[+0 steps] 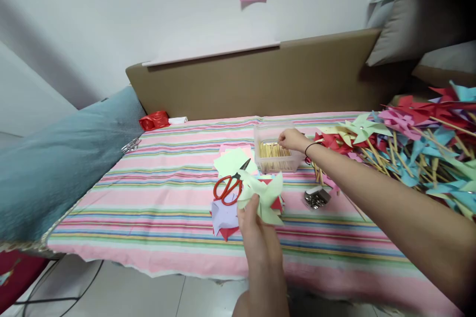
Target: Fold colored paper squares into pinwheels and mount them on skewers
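Observation:
My left hand [253, 223] holds a pale green paper pinwheel [266, 197], thumb on top, over the striped cloth. At the clear plastic box [277, 166], my right hand [292, 139] reaches in over the wooden sticks [273, 150], its fingers pressed together; what they hold, if anything, is too small to make out. Red-handled scissors [227, 189] rest on paper sheets beside the pinwheel. Pale green squares [229, 161] lie above them, and lilac paper [224, 215] lies below. A small container of metal fasteners [316, 198] sits below the box.
Many finished pinwheels [416, 143] are heaped at the right, partly behind my right forearm. A red bag [154, 120] and a white item [177, 120] lie at the back left. A brown backrest [253, 84] runs along the wall.

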`<move>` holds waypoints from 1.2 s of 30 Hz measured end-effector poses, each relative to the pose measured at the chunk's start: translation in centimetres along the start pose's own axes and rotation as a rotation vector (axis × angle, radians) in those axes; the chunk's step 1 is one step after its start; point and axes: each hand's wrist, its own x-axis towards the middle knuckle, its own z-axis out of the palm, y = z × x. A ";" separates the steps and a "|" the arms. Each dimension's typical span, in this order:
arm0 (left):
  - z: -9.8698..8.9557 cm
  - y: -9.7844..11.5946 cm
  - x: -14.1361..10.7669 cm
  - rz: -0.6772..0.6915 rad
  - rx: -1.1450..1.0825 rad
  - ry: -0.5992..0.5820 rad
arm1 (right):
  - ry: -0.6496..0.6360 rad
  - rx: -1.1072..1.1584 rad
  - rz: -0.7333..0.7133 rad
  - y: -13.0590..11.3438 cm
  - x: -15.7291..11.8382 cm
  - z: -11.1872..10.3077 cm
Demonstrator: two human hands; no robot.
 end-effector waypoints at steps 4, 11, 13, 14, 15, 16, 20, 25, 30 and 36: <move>-0.7 -1.7 0.3 0.009 0.001 -0.007 | -0.128 -0.195 0.063 0.0 2.3 2.1; -1.3 -4.6 0.9 -0.012 0.063 0.103 | -0.262 -0.358 0.119 0.4 5.1 4.3; -1.0 -4.7 0.7 -0.013 0.012 0.123 | -0.295 -0.368 0.128 0.4 5.6 4.7; -0.9 -4.7 0.5 -0.016 -0.012 0.126 | -0.312 -0.367 0.132 0.3 5.8 4.8; -0.8 -4.6 0.4 -0.021 -0.028 0.129 | -0.326 -0.363 0.137 0.3 5.9 4.9; -0.7 -4.6 0.4 -0.029 -0.038 0.133 | -0.336 -0.359 0.144 0.2 5.9 5.1; -0.9 -4.6 0.5 -0.042 -0.036 0.125 | -0.331 -0.346 0.181 0.4 5.8 5.3; -0.9 -4.9 0.8 -0.027 -0.049 0.104 | -0.263 -0.279 0.230 0.4 5.3 4.6; 0.0 -4.1 0.4 -0.038 -0.082 0.112 | -0.136 -0.072 0.190 -0.9 4.7 1.9; 0.8 -2.2 -0.6 0.003 -0.061 -0.007 | 0.221 0.309 -0.138 -3.2 -1.3 -2.8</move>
